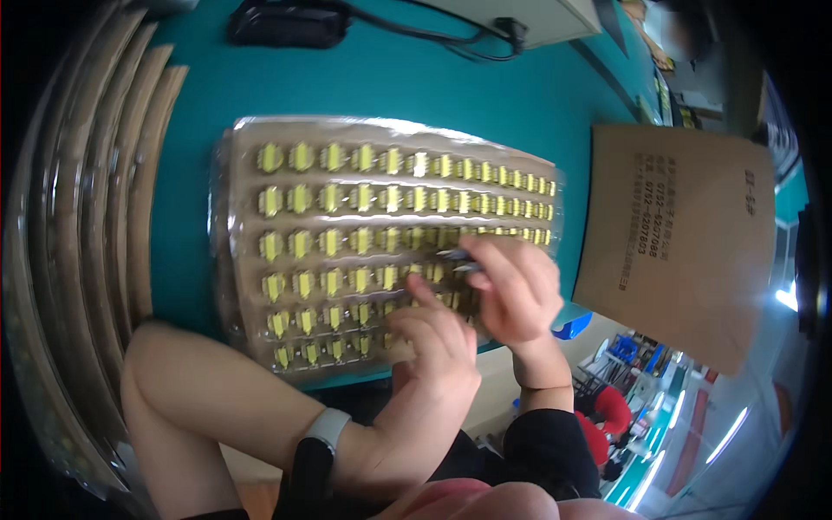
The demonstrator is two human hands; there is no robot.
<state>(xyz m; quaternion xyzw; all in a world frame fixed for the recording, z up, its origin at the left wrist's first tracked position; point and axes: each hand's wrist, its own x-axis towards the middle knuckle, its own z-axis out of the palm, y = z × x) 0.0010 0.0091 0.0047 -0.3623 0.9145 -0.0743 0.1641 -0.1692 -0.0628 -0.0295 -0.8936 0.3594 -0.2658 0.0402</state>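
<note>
Steadying my pointing left hand (439,348), whose grip I cannot tell, over the tray (246,201), I should align the tweezer-like tool (456,255) clamped in my right hand (522,290) squarely with the yellow components (360,239) seated in its rows.

Dark lines of characters and digits (656,212) are printed on the brown cardboard box (706,277).
</note>
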